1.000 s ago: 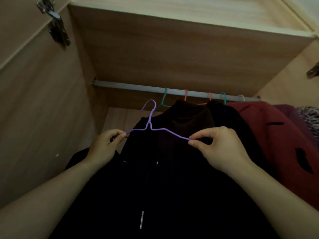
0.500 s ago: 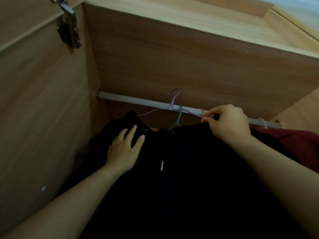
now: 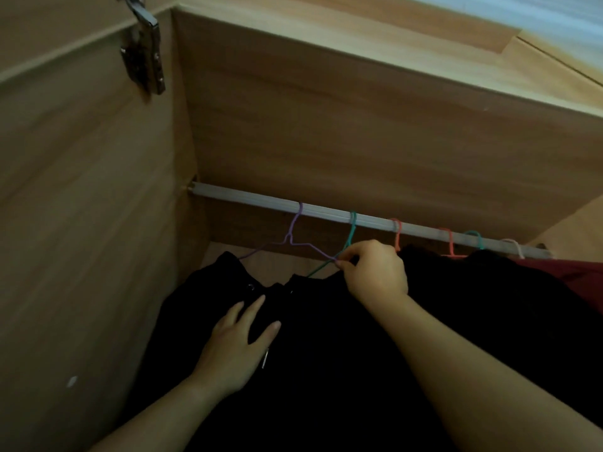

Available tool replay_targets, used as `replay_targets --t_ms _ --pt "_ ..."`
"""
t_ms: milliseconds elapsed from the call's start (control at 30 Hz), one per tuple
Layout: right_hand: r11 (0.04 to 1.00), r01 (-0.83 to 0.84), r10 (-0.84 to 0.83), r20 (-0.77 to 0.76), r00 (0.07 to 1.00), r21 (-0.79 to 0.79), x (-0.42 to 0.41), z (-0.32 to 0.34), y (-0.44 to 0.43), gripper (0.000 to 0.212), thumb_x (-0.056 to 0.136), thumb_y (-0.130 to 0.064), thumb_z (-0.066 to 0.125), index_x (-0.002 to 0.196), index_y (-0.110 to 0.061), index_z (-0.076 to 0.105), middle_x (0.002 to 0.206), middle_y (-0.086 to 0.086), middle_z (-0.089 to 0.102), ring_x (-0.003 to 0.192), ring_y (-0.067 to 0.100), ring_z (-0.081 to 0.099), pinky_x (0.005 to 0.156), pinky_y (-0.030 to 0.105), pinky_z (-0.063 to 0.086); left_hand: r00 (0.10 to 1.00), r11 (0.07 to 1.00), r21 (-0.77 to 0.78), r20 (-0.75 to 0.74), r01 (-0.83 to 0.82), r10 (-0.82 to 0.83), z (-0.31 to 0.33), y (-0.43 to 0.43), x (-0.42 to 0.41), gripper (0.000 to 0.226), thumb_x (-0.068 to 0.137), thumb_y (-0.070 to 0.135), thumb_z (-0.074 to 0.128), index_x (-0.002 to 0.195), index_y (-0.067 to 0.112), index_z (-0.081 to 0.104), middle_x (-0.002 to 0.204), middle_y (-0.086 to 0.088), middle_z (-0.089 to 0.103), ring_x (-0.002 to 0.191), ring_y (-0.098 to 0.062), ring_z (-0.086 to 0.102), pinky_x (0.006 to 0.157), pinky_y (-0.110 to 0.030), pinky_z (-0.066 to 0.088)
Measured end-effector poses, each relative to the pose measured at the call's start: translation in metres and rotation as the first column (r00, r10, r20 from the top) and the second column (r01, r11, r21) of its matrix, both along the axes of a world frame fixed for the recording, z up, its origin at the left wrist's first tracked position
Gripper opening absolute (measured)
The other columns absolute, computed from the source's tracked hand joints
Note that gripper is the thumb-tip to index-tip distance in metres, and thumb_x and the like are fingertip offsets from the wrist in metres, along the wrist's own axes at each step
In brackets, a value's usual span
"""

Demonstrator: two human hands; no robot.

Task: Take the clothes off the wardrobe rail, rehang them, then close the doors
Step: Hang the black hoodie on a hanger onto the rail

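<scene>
Reference point is the centre of the head view.

1. At 9 o'clock stands the pale wood-grain side panel of the wardrobe. A steel door hinge is mounted at 11 o'clock.
2. The pale grey metal wardrobe rail starts at this panel. Its long axis runs from 10 o'clock down to 4 o'clock.
3. The thin purple wire hanger is the leftmost item on the rail.
   - Its hook is over the rail and its neck points to 6 o'clock.
   - Its two arms spread toward 8 and 4 o'clock, roughly parallel to the rail.
   - The left arm end meets the shoulder of the black zip-front garment, which fills the lower view from 7 to 4 o'clock.
4. The left hand lies flat on the black fabric at 7 o'clock with its fingers spread. A small silver zip pull sits just beside its thumb.
5. The teal wire hanger hangs next on the rail. Its left arm crosses the purple hanger's right arm.
6. The right hand pinches the purple hanger's right arm at that crossing between thumb and fingertips. Whether the teal wire is also in the pinch cannot be determined.
7. Further along the rail, toward 3 o'clock, hang an orange hanger, a coral hanger, a second teal hook and a pale hook.
8. A dark red garment hangs at the right edge.
</scene>
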State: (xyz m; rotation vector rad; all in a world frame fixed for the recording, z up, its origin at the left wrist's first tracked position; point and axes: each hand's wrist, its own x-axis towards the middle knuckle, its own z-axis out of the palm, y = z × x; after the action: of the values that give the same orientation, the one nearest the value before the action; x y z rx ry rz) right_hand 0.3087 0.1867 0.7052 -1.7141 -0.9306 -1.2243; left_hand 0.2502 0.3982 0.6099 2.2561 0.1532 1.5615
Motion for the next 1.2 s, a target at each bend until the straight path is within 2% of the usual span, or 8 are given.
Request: replay_targets --t_ms 167,267,333,400,467,700,867,1200 --pt "0.962 0.266 -0.247 0.231 0.941 -0.055 -0.008 -0.031 -0.002 0.028 0.093 -0.037 0.051 0.121 -0.032 0.057 0.116 -0.004 0.058 0.101 0.017 0.057 0.074 0.032 0.053 0.999 0.999 -0.004 0.01 -0.046 0.046 -0.026 0.005 0.007 0.068 0.079 0.07 0.028 0.143 0.049 0.016 0.157 0.006 0.01 0.143 -0.019 0.012 0.115 -0.045 0.018" --pt "0.891 0.453 -0.407 0.379 0.831 -0.037 0.0 -0.069 0.001 0.048 0.094 -0.046 0.041 0.14 -0.032 0.036 0.148 0.003 0.032 0.135 0.023 0.032 0.105 0.037 0.033 0.992 0.992 0.036 0.052 -0.117 0.115 -0.048 0.002 0.012 0.073 0.075 0.072 0.018 0.144 0.048 0.015 0.157 0.007 0.01 0.143 -0.017 0.011 0.114 -0.05 0.018" --pt "0.871 0.492 -0.455 0.393 0.799 0.008 0.008 -0.105 0.004 0.049 0.092 -0.048 0.04 0.138 -0.029 0.043 0.152 0.008 0.029 0.138 0.028 0.028 0.11 0.043 0.025 0.985 0.984 0.071 0.056 -0.165 0.161 -0.064 -0.002 0.016 0.069 0.08 0.07 0.016 0.145 0.046 0.014 0.157 0.008 0.009 0.143 -0.015 0.009 0.114 -0.051 0.017" --pt "0.877 0.481 -0.454 0.36 0.815 0.017 0.018 -0.143 0.006 0.05 0.088 -0.05 0.036 0.125 -0.026 0.058 0.142 0.009 0.045 0.13 0.029 0.043 0.106 0.045 0.032 0.977 0.972 0.108 0.06 -0.21 0.204 -0.083 -0.007 0.02 0.065 0.085 0.072 0.016 0.144 0.047 0.012 0.157 0.009 0.007 0.143 -0.014 0.008 0.114 -0.051 0.017" --pt "0.867 0.494 -0.45 0.332 0.829 -0.059 0.029 -0.184 0.005 0.054 0.085 -0.053 0.032 0.121 -0.025 0.062 0.137 0.008 0.051 0.126 0.027 0.048 0.107 0.04 0.026 0.969 0.959 0.14 0.076 -0.245 0.236 -0.104 -0.012 0.022 0.07 0.079 0.076 0.01 0.144 0.049 0.01 0.156 0.01 0.007 0.143 -0.013 0.007 0.113 -0.052 0.018" --pt "0.887 0.427 -0.36 0.32 0.877 -0.174 0.038 -0.308 -0.023 0.057 0.089 -0.054 0.029 0.134 -0.024 0.048 0.15 0.008 0.031 0.138 0.024 0.028 0.108 0.041 0.025 0.957 0.931 0.225 0.028 -0.286 0.287 -0.207 -0.047 0.025 0.067 0.079 0.071 0.003 0.143 0.052 -0.002 0.158 0.008 0.0 0.144 -0.011 -0.003 0.117 -0.05 0.003" --pt "0.871 0.382 -0.303 0.274 0.913 -0.309 0.037 -0.387 -0.048 0.057 0.088 -0.053 0.03 0.132 -0.022 0.051 0.15 0.008 0.033 0.136 0.024 0.03 0.105 0.041 0.03 0.929 0.91 0.281 -0.119 -0.306 0.349 -0.291 -0.071 0.027 0.064 0.081 0.07 0.004 0.141 0.052 -0.011 0.158 0.008 -0.006 0.144 -0.012 -0.004 0.114 -0.048 0.001" --pt "0.802 0.065 -0.087 -0.009 0.996 -0.593 -0.001 -0.537 -0.132 0.055 0.088 -0.051 0.034 0.129 -0.021 0.054 0.137 0.007 0.05 0.124 0.024 0.05 0.097 0.034 0.035 0.763 0.925 0.224 -0.523 -0.306 0.379 -0.445 -0.17 -0.048 0.071 0.08 0.07 0.002 0.146 0.045 0.004 0.157 0.008 0.012 0.144 -0.013 0.006 0.114 -0.052 0.005"
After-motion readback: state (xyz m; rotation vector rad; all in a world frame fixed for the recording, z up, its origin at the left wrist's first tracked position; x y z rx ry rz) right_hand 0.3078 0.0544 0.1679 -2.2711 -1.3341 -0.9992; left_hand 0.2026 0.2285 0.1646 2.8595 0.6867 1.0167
